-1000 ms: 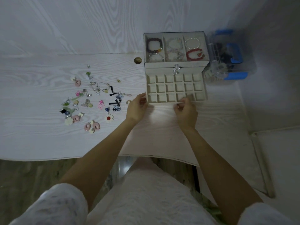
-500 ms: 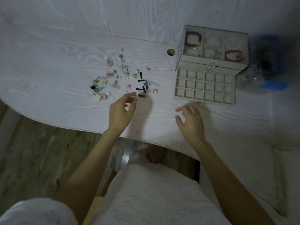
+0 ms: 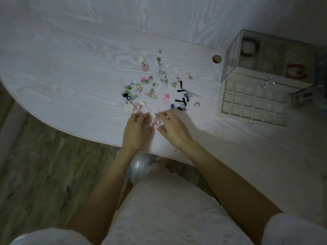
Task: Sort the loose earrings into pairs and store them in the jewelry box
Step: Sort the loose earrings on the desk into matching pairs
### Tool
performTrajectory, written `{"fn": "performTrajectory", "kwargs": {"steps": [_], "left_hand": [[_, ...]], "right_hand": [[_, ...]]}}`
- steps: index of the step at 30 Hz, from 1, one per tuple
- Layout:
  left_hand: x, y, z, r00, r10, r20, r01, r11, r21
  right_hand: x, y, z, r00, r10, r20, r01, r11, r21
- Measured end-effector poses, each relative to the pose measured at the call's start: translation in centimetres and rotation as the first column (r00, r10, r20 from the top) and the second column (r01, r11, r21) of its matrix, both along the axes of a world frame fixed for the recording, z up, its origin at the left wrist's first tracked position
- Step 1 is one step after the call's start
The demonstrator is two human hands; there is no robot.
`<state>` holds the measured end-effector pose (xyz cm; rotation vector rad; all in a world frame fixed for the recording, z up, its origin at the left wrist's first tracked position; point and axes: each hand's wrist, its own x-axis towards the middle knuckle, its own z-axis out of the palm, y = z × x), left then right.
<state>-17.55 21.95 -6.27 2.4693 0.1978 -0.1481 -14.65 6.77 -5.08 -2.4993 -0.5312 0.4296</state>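
Earrings [image 3: 155, 87] lie scattered in a loose cluster on the white wood-grain tabletop [image 3: 70, 82], toward the middle of its near edge, spread apart enough that each piece can be told from its neighbours, which suits matching by colour and shape. Both hands work at the near side of that cluster. The left hand [image 3: 137, 129] has its fingers curled in toward a pink round earring [image 3: 156, 120], and the right hand [image 3: 172, 128] reaches for the same piece from the other side, fingers bent over it; whether either hand actually pinches the piece cannot be told, since the fingertips blur together there. A similar pink round earring [image 3: 137, 106] sits just beyond the left hand, likely its partner.

Well apart, near the right end of the tabletop, stands the jewelry box [image 3: 265, 59], with glass walls and bracelets in its top section. Its drawer [image 3: 253, 101] is pulled out toward the near edge, the grid of small compartments exposed and seemingly bare, ready to take one pair per cell. Sorting appears barely begun.
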Motion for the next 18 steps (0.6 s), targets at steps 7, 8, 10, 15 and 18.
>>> {"fn": "performTrajectory", "kwargs": {"steps": [7, 8, 10, 15, 18], "left_hand": [[0.3, 0.8, -0.1, 0.999, -0.043, -0.008, 0.043, 0.999, 0.01], [0.3, 1.0, 0.0, 0.999, -0.04, -0.014, 0.041, 0.999, 0.016], [0.1, 1.3, 0.1, 0.999, -0.049, -0.009, 0.049, 0.998, 0.03], [-0.4, -0.2, 0.0, 0.98, -0.191, 0.063, 0.188, 0.98, 0.058], [-0.1, -4.0, -0.1, 0.932, -0.354, 0.077, 0.352, 0.935, 0.032]], "right_hand": [[-0.6, 1.8, -0.5, 0.996, -0.078, 0.039, 0.08, 0.995, -0.062], [-0.7, 1.6, -0.5, 0.995, -0.084, 0.049, 0.087, 0.994, -0.069], [-1.3, 0.7, -0.5, 0.993, -0.099, 0.068, 0.103, 0.992, -0.071], [-3.8, -5.1, -0.6, 0.953, -0.296, 0.068, 0.296, 0.955, -0.004], [-5.3, -8.7, -0.4, 0.881, -0.469, 0.066, 0.471, 0.882, -0.018]]}}
